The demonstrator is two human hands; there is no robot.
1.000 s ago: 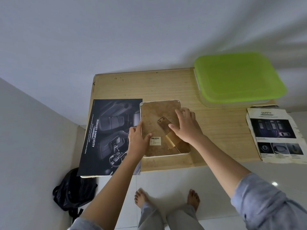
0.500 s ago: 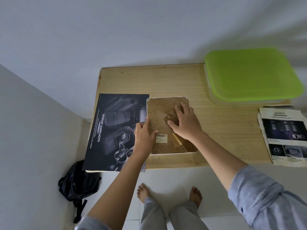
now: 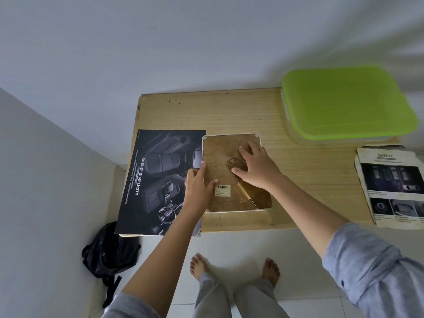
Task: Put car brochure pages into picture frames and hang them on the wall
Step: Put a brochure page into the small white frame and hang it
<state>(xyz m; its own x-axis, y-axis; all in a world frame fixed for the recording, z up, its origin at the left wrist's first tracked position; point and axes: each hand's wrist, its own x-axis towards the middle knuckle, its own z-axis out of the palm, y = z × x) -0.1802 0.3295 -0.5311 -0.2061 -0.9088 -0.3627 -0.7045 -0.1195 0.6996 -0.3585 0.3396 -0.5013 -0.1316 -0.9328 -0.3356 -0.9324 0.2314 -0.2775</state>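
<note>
A white picture frame [image 3: 231,135] lies face down on the wooden table [image 3: 309,184], its brown backing board [image 3: 218,154] and fold-out stand up. My left hand [image 3: 198,188] grips the frame's left edge, thumb on the backing near a barcode label [image 3: 222,190]. My right hand [image 3: 257,167] presses flat on the backing over the stand, fingers spread. A dark car brochure page [image 3: 158,177] reading "ROBUST SIMPLICITY" lies left of the frame, partly under it. A second page [image 3: 394,184] headed "SAFETY" overhangs the table's right end.
A clear box with a green lid [image 3: 346,102] stands at the table's back right. White walls [image 3: 160,42] close in behind and on the left. A black backpack [image 3: 110,249] sits on the tiled floor by the table's left corner, near my bare feet.
My view has shifted, so everything appears further right. Both hands stay on the frame's back; the right hand has slid slightly toward the upper right of the backing.
</note>
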